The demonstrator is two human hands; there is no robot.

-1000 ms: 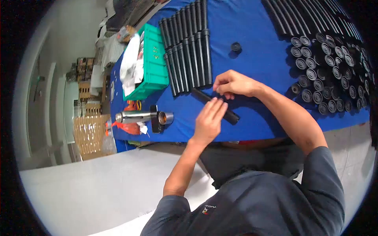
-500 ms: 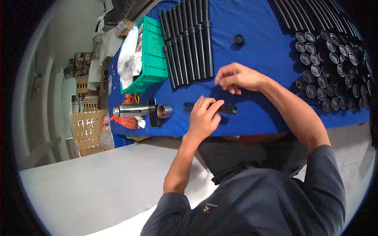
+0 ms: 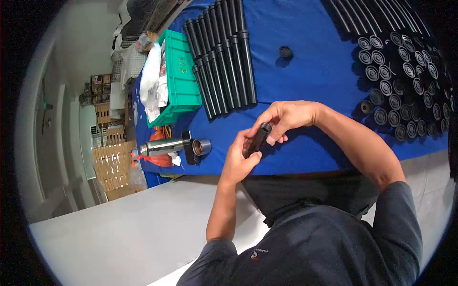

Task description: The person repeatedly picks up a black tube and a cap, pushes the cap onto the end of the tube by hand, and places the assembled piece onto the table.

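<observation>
A short black tube [image 3: 259, 138] is held tilted above the blue cloth, its open end facing up towards me. My left hand [image 3: 236, 161] is wrapped round its lower part, with the thumb along the near side. At the upper end, my right hand [image 3: 295, 116] has its thumb and fingers closed about the tube near its rim. The right fingertips behind the tube are partly hidden. A small round black cap [image 3: 285, 52] rests on the cloth beyond my hands.
Long black tubes [image 3: 224, 76] lie in rows beside a green crate [image 3: 183, 71]. At left are a steel flask [image 3: 164, 147], its cup [image 3: 202, 147] and a black phone-like object [image 3: 190, 151]. Several coiled black pieces [image 3: 394, 102] fill the right side of the blue cloth [image 3: 315, 152].
The tube has turned from lying level near the cloth to tilted with its open end up. My right hand has come down from apart onto its end.
</observation>
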